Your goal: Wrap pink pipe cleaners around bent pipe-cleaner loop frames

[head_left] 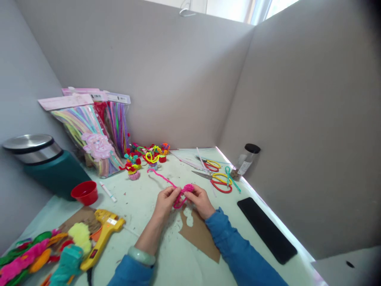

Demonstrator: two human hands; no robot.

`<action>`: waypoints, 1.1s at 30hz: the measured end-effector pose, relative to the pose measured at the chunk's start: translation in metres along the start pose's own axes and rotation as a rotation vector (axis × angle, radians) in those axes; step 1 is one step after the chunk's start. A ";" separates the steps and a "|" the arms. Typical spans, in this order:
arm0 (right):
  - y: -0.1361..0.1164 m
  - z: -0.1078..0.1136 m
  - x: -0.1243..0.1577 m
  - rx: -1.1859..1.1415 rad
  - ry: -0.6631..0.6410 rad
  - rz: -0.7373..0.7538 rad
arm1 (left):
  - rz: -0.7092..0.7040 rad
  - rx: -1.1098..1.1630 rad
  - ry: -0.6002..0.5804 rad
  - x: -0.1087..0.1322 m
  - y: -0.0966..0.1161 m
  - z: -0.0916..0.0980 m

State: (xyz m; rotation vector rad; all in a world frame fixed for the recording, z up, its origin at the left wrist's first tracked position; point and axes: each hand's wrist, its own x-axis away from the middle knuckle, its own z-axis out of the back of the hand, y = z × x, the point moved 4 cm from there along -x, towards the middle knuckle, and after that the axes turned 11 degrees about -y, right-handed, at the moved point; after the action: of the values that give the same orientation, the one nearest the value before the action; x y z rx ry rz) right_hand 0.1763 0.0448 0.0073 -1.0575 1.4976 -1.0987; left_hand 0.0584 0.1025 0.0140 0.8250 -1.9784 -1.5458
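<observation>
A bright pink pipe cleaner (pixel 162 176) runs between my two hands, coiled tightly at its right end and looped below the fingers. My left hand (pixel 167 200) pinches it near the middle, and its loose tail stretches away toward the back left. With thumb and fingers my right hand (pixel 200 200) grips the coiled part. Both hands are raised a little above the table, close together. Under them lies a piece of brown cardboard (pixel 201 236) with cut-out holes. My fingertips hide part of the loop.
A yellow glue gun (pixel 104 234) lies left, by a red cup (pixel 85 192), a teal bottle (pixel 56 171) and colourful pipe-cleaner pieces (pixel 32 258). Scissors (pixel 220 182), a jar (pixel 245 161) and a black slab (pixel 266 230) are right. Bagged pipe cleaners (pixel 89 135) lean on the wall.
</observation>
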 end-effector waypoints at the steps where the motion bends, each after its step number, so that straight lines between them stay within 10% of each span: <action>1: 0.000 0.000 0.000 0.003 0.000 0.006 | 0.001 0.018 -0.007 0.000 -0.001 0.000; 21: 0.000 -0.007 0.003 -0.228 -0.220 -0.098 | 0.031 0.139 -0.048 0.000 -0.001 -0.004; 33: 0.008 0.005 -0.003 -0.162 -0.001 -0.054 | -0.267 -0.395 0.095 0.001 0.010 -0.001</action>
State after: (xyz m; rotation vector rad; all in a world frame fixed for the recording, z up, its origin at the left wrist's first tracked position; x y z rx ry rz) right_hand 0.1805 0.0490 -0.0004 -1.2162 1.5860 -1.0262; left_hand 0.0571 0.1028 0.0241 0.9974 -1.4686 -1.9262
